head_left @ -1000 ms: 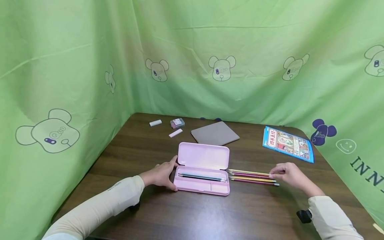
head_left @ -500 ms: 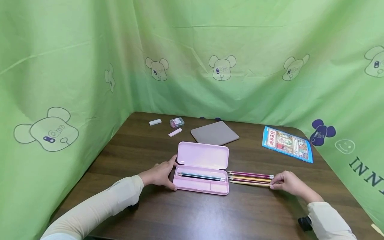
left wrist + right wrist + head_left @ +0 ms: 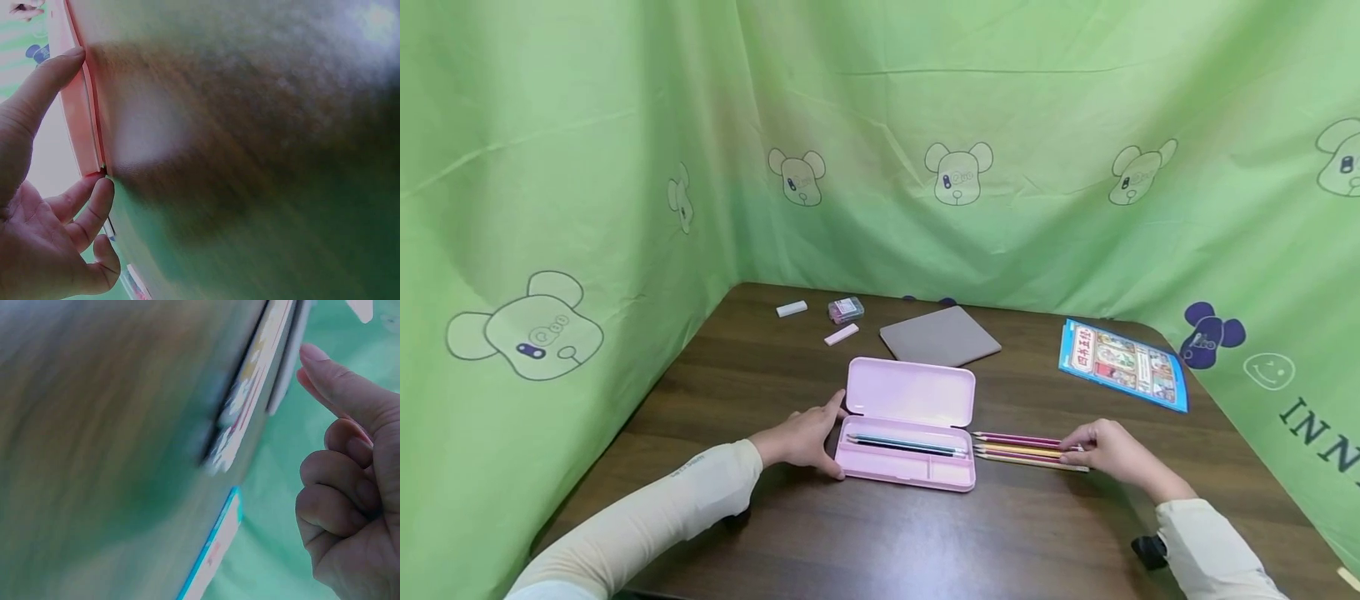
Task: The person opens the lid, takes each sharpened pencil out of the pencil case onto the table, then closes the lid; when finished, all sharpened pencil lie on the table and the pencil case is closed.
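A pink pencil case [image 3: 912, 392] lies with its lid raised; a blue pencil and a dark pencil [image 3: 887, 447] rest in its long compartment. My left hand [image 3: 801, 435] rests against the case's left end, thumb at the front corner and index finger near the hinge, fingers spread. Several purple and yellow pencils [image 3: 1015, 452] lie side by side right of the case, tips toward it. My right hand [image 3: 1108, 450] overlaps their blunt ends. In the right wrist view its thumb and index fingertip [image 3: 312, 353] come together above the pencils, with nothing visible between them; the other fingers are curled.
Behind the case lies a grey flat rectangle [image 3: 940, 335]. A blue-edged picture book [image 3: 1123, 364] is at back right. At back left are a white block [image 3: 792, 309], a small clear box [image 3: 846, 310] and a pink stick [image 3: 842, 334]. Green curtains enclose the table.
My right hand has shifted along the pencils, first toward me and then slightly left and back. A light-yellow pencil has gone from the row's back to its front. The left hand has stayed put.
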### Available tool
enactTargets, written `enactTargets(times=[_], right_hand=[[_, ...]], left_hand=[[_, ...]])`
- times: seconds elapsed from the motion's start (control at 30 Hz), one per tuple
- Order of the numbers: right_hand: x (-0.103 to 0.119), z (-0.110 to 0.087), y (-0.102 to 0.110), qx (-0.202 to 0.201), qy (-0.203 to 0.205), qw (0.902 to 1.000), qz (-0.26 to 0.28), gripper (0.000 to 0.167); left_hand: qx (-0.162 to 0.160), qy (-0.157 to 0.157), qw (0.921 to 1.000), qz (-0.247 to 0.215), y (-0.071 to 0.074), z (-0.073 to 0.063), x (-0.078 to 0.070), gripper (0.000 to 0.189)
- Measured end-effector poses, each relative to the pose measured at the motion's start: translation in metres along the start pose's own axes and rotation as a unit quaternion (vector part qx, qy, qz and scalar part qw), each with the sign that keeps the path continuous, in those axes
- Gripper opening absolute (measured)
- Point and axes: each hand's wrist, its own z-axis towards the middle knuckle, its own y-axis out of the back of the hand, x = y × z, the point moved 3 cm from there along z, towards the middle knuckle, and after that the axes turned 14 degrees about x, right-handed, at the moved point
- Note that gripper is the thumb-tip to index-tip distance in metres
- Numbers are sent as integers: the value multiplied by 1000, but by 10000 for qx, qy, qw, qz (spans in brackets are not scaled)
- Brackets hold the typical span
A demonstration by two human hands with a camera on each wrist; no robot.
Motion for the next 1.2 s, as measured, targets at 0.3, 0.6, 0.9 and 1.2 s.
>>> enactTargets(times=[0.3,0.6,0.9,1.2], right_hand=[[39,42,-4,67,628,9979,-169,21],[77,79,-19,457,1102,9929,-27,17],[90,103,-34,851,1146,9897,-81,15],[92,109,-46,1061,988,9888,-366,12]], left_hand=[[60,64,9999,-79,-1,2,1,121],[92,90,9999,-103,-3,2,1,122],[-34,55,10000,-1,1,0,1,122],[38,49,10000,-36,-1,1,2,122]])
